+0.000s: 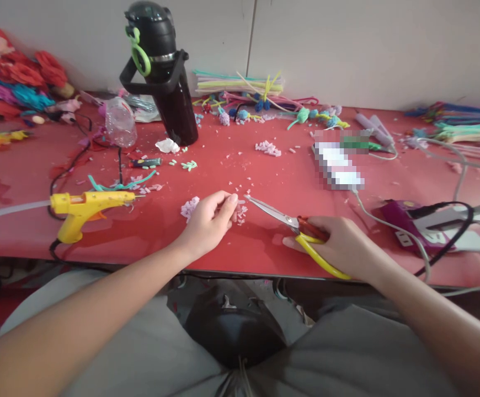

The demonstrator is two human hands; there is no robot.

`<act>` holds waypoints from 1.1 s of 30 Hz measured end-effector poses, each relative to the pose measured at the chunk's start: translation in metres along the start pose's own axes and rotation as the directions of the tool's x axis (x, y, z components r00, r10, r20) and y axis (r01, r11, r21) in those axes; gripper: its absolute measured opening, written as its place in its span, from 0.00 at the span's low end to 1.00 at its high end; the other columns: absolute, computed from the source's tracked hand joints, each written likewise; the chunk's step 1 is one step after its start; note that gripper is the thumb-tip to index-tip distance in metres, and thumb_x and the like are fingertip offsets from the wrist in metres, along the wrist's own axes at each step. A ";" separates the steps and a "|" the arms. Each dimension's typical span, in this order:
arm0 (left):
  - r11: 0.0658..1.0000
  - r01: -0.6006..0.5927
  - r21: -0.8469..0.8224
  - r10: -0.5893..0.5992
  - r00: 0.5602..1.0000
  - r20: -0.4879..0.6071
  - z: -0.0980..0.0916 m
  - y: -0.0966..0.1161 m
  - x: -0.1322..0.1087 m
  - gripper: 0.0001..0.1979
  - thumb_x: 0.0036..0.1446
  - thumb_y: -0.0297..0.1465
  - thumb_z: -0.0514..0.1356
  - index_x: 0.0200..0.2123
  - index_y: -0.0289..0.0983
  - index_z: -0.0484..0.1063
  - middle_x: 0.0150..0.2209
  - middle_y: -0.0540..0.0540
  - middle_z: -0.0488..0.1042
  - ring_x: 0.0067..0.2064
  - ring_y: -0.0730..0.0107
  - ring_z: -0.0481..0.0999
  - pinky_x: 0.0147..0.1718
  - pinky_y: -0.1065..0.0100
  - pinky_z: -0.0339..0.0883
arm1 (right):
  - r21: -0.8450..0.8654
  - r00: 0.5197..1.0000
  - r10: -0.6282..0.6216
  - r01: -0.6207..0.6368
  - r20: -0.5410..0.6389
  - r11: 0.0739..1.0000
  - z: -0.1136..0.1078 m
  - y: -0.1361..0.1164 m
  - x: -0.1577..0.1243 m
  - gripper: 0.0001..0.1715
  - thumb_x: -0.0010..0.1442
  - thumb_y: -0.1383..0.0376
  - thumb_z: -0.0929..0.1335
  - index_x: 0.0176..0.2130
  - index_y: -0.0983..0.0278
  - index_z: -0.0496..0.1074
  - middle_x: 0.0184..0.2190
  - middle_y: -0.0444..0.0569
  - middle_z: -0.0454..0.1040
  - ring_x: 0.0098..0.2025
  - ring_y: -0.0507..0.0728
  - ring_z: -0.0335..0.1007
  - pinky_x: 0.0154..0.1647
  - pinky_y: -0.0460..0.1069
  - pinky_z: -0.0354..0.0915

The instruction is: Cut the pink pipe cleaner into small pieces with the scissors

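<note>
My right hand (339, 245) grips yellow-handled scissors (292, 223) with red inner grips; the blades lie nearly closed, pointing left along the red table (240, 176). My left hand (209, 220) is curled with fingertips pinched together just left of the blade tips, over small pale pink cut pieces (190, 208). Whether it holds a piece I cannot make out.
A yellow glue gun (80, 212) lies at the left. A dark flask (163, 71) stands at the back beside a clear plastic cup (120, 121). Pipe cleaners (240, 82) line the wall. A power strip with cables (430, 223) sits at the right.
</note>
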State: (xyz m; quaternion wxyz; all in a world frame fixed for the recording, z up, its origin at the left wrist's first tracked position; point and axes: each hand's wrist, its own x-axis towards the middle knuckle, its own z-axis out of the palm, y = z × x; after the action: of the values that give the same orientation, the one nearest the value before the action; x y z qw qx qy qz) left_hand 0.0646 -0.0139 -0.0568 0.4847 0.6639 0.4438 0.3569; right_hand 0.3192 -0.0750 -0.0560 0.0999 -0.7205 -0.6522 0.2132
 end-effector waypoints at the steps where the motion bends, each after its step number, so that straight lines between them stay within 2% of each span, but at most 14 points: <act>1: 1.000 -0.002 0.003 0.002 1.000 0.001 0.000 0.000 0.000 0.17 0.70 0.36 0.52 0.27 0.36 0.64 0.20 0.54 0.61 0.19 0.82 0.59 0.18 0.75 0.54 | 0.003 1.000 -0.010 0.010 0.001 1.000 0.000 0.000 0.000 0.38 0.45 0.34 0.71 0.20 0.60 0.53 0.19 0.38 0.47 0.24 0.51 0.40 0.21 0.47 0.45; 17: 0.999 -0.003 0.039 0.003 1.000 0.006 -0.001 -0.002 0.000 0.18 0.70 0.37 0.52 0.28 0.36 0.65 0.19 0.54 0.61 0.19 0.82 0.59 0.18 0.75 0.54 | -0.002 1.000 0.024 -0.024 0.013 1.000 0.000 -0.001 0.003 0.39 0.42 0.34 0.72 0.19 0.60 0.53 0.19 0.39 0.49 0.24 0.50 0.42 0.20 0.47 0.47; 24: 0.999 -0.019 0.032 0.019 1.000 0.010 0.000 -0.004 0.000 0.20 0.70 0.38 0.50 0.25 0.36 0.62 0.21 0.53 0.63 0.19 0.82 0.61 0.18 0.75 0.55 | 0.032 1.000 -0.022 0.022 -0.010 0.999 -0.002 0.000 0.001 0.38 0.46 0.35 0.71 0.21 0.60 0.53 0.20 0.38 0.45 0.26 0.51 0.40 0.21 0.47 0.45; 33: 0.998 -0.009 0.055 0.009 1.000 0.001 0.001 -0.001 0.001 0.20 0.70 0.37 0.50 0.24 0.37 0.61 0.20 0.54 0.62 0.19 0.82 0.61 0.18 0.75 0.55 | -0.002 0.998 -0.055 0.055 0.002 0.998 0.000 0.001 -0.001 0.38 0.47 0.36 0.71 0.21 0.60 0.51 0.20 0.38 0.46 0.25 0.51 0.39 0.21 0.47 0.45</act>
State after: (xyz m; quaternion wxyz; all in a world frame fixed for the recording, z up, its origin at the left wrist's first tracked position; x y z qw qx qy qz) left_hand 0.0655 -0.0133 -0.0577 0.4647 0.6792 0.4502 0.3465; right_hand 0.3198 -0.0762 -0.0559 0.1042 -0.7021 -0.6723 0.2104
